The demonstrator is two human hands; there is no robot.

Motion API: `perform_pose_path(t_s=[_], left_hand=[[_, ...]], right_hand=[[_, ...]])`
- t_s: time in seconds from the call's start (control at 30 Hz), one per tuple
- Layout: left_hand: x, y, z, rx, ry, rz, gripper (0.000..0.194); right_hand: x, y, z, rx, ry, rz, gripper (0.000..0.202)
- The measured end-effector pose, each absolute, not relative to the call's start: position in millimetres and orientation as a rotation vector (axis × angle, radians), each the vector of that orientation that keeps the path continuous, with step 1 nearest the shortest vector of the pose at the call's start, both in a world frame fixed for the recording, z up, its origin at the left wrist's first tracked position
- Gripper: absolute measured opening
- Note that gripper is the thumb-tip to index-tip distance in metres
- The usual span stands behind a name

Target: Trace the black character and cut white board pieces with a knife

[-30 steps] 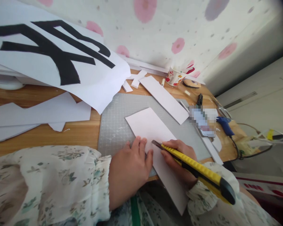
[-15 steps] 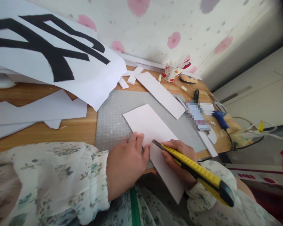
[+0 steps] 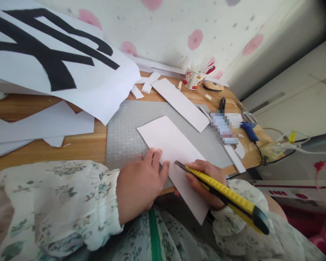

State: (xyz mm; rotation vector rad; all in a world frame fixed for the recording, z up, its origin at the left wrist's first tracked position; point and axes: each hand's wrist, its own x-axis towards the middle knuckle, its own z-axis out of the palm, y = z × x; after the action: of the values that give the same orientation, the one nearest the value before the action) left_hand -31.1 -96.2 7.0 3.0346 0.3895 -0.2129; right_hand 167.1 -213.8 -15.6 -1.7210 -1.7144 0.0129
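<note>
A long white foam-board strip (image 3: 168,139) lies aslant on the grey cutting mat (image 3: 122,119), its near end jutting past the table's front edge. My left hand (image 3: 142,185) rests flat on its left edge, fingers stretched out and thumb apart. In my right hand (image 3: 208,181) is a yellow and black box cutter (image 3: 225,195), gripped near its front end. The blade points left, over the strip just right of my left thumb; whether it touches the board I cannot tell.
Another white strip (image 3: 180,105) lies at the mat's back. White offcuts (image 3: 38,125) and a large sheet with black shapes (image 3: 97,78) are at left. Farther right are a paper cup (image 3: 192,79), a blurred phone-like object (image 3: 225,128), a blue glue gun (image 3: 249,131) and cables (image 3: 296,145).
The whole view has shifted slightly, so the table appears a little further left and higher. The gap between my left thumb and the cutter's blade has widened a little.
</note>
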Motion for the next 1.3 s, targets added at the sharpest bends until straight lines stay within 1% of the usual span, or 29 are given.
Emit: perform_pose_path(t_s=[0.07, 0.23, 0.47, 0.63, 0.77, 0.93, 1.17, 1.3], left_hand=[[-30.8, -96.5, 9.6, 3.034, 0.404, -0.227, 0.082], [-30.9, -96.4, 10.4, 3.057, 0.387, -0.244, 0.085], [-27.1, -94.1, 9.6, 3.042, 0.388, -0.323, 0.087], [-24.4, -93.4, 17.6, 2.978, 0.409, -0.399, 0.078], [-23.5, -92.7, 22.6, 2.959, 0.413, -0.442, 0.077], [-25.2, -91.7, 18.8, 3.007, 0.392, -0.338, 0.078], [-31.2, -90.5, 9.2, 3.095, 0.357, -0.171, 0.076], [-30.7, -89.7, 12.5, 3.087, 0.336, -0.231, 0.07]], right_hand=[[169.9, -217.5, -17.9, -1.714, -1.731, 0.011, 0.01], [175.4, -226.2, -20.0, -1.662, -1.743, 0.049, 0.014], [176.8, -235.7, -16.4, -1.697, -1.732, 0.151, 0.014], [176.4, -244.5, -12.6, -1.724, -1.716, 0.198, 0.021], [174.8, -248.4, -8.7, -1.686, -1.729, 0.138, 0.023], [174.3, -253.7, -6.7, -1.609, -1.748, 0.071, 0.024], [176.0, -273.7, -13.8, -1.624, -1.661, 0.134, 0.022], [177.2, -282.3, -14.1, -1.653, -1.649, 0.165, 0.02]])
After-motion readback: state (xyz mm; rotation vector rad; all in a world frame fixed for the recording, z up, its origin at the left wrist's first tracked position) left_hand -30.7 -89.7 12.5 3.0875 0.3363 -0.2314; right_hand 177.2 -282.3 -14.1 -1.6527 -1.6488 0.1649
